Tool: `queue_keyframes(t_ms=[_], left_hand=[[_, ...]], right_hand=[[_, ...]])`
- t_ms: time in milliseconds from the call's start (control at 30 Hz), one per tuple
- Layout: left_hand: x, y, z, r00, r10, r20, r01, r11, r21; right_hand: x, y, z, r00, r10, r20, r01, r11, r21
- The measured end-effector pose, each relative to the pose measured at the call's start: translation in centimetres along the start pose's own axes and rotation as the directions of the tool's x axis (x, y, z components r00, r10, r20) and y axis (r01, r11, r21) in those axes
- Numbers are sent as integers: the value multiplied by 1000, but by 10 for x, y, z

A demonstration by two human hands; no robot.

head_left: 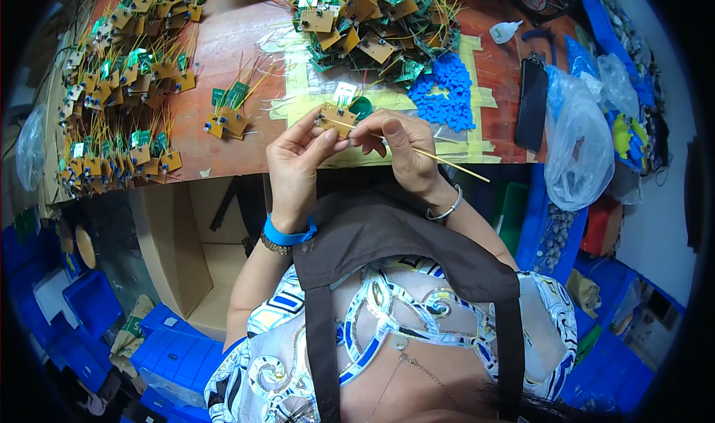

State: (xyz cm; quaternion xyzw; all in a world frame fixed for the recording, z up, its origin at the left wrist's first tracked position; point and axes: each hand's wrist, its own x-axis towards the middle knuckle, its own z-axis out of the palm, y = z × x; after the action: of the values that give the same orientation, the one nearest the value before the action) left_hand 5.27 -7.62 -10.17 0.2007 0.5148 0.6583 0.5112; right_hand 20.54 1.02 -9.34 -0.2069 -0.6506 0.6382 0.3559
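My left hand pinches a small brown circuit board near the front edge of the table. In my right hand is a thin wooden stick, its near end sticking out past the hand to the right and its other end at the board. A green board part and a white label show just behind the held board. Beyond my hands rises a big heap of brown and green circuit boards. Small blue plastic pieces lie in a loose pile right of that heap.
Rows of wired boards cover the table's left side, and a few more boards lie left of my hands. A black case, a clear plastic bag and a white bulb-shaped piece are on the right. An open cardboard box stands below.
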Motion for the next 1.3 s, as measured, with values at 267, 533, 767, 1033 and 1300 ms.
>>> queue_keyframes(t_ms=[267,533,767,1033,1300], left_hand=[[-3,3,-1,1000,-4,14,5,1000,-18],[-2,4,0,1000,16,21,-15,1000,-23],[-3,8,-2,998,44,-45,-44,999,-3],[-4,3,-7,992,97,-80,-96,995,27],[-11,5,-6,989,103,-106,-101,994,29]], right_hand=[[-1,3,1,1000,-10,0,10,998,-59],[-1,-1,1,993,-114,18,115,968,-224],[-7,-17,-11,972,-215,93,234,883,-406],[-11,21,-67,882,-370,-293,-10,605,-796],[4,24,-65,890,-417,-183,14,425,-905]])
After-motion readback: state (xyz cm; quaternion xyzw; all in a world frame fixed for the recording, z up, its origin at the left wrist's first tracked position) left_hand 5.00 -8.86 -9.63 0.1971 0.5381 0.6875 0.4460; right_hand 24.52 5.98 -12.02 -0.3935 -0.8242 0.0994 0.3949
